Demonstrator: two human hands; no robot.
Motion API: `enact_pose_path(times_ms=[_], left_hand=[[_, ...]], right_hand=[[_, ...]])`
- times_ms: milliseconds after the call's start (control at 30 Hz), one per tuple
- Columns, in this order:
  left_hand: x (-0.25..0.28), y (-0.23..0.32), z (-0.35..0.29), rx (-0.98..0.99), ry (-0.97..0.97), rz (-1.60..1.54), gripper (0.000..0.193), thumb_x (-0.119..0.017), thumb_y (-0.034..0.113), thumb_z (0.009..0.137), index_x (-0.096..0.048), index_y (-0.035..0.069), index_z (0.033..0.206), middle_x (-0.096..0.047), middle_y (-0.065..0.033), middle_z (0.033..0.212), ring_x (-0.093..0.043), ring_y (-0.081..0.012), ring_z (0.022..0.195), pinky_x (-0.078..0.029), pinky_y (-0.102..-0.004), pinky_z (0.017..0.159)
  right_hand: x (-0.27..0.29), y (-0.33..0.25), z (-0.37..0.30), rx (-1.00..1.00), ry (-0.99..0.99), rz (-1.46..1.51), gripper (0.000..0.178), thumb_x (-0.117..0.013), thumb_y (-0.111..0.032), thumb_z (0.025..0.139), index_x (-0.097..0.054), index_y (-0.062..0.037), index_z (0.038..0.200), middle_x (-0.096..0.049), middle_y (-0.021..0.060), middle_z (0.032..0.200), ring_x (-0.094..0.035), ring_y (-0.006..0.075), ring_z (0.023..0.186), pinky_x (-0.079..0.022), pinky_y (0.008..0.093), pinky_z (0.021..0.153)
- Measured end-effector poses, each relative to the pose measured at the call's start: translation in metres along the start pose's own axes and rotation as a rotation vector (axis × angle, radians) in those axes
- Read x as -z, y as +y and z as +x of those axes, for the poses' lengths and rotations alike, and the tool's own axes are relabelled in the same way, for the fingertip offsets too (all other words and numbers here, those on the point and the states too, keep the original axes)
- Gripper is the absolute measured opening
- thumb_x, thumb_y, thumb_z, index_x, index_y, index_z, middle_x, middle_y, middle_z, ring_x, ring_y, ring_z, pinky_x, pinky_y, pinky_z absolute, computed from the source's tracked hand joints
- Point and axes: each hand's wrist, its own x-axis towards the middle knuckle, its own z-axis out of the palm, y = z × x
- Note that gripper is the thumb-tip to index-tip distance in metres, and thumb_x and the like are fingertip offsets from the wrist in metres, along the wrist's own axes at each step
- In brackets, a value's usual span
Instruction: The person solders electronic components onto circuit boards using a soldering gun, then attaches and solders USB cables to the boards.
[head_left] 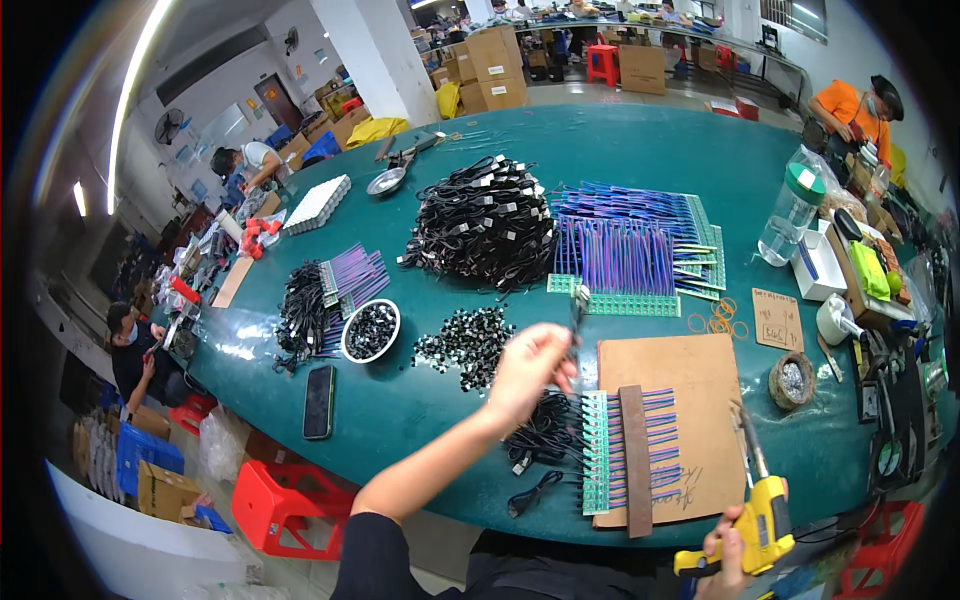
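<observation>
My left hand (pixel 530 368) is closed in a pinch on a black cable (pixel 577 318), its small plug end raised above the table. At the lower right my right hand (pixel 728 552) grips a yellow soldering gun (pixel 768 522) whose metal tip points up and away from me. Between the hands, a strip of green circuit boards (pixel 596 450) lies at the left edge of a cardboard sheet (pixel 705 400), with purple-blue wires running right. A brown bar (pixel 635 465) rests across those wires. Black cables (pixel 545 430) lie against the strip's left side.
Ahead are a heap of black USB cables (pixel 480 225) and wired boards (pixel 630 255). Small black parts (pixel 465 345), a white bowl (pixel 371 331) and a phone (pixel 319 402) lie left. A solder coil (pixel 792 380) and a clear jar (pixel 788 215) stand right. Other people work farther off.
</observation>
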Motion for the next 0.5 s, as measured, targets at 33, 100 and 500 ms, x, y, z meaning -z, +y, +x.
enact_pose_path(times_ms=[33,100,500], left_hand=[[-0.015,-0.004,-0.014,0.048,-0.043,-0.064,0.024,-0.051,0.025,0.094,-0.056,0.001,0.094,-0.057,-0.0025,0.068,-0.056,-0.0082,0.057,-0.051,-0.0221,0.051],[-0.036,-0.012,-0.040,0.184,-0.166,-0.186,0.023,-0.051,0.024,0.094,-0.054,0.001,0.098,-0.059,-0.0059,0.078,-0.061,-0.0115,0.066,-0.055,-0.0277,0.062],[-0.072,-0.049,-0.115,0.088,-0.049,-0.412,0.018,-0.048,0.009,0.094,-0.044,-0.004,0.106,-0.061,-0.0183,0.097,-0.065,-0.0261,0.087,-0.055,-0.0367,0.078]], right_hand=[[-0.012,0.000,0.001,0.018,-0.041,-0.043,0.045,-0.054,0.003,0.084,-0.037,0.0010,0.126,-0.055,0.0108,0.095,-0.051,0.0111,0.066,-0.043,0.0202,0.058],[-0.033,0.004,-0.002,0.039,0.106,-0.191,0.079,-0.063,-0.006,0.075,-0.021,-0.0055,0.142,-0.055,0.0096,0.095,-0.049,0.0101,0.073,-0.043,0.0213,0.062],[-0.044,0.026,0.008,0.152,-0.054,-0.382,0.084,-0.065,0.000,0.078,-0.010,-0.0024,0.141,-0.057,0.0108,0.099,-0.054,0.0120,0.083,-0.045,0.0235,0.074]])
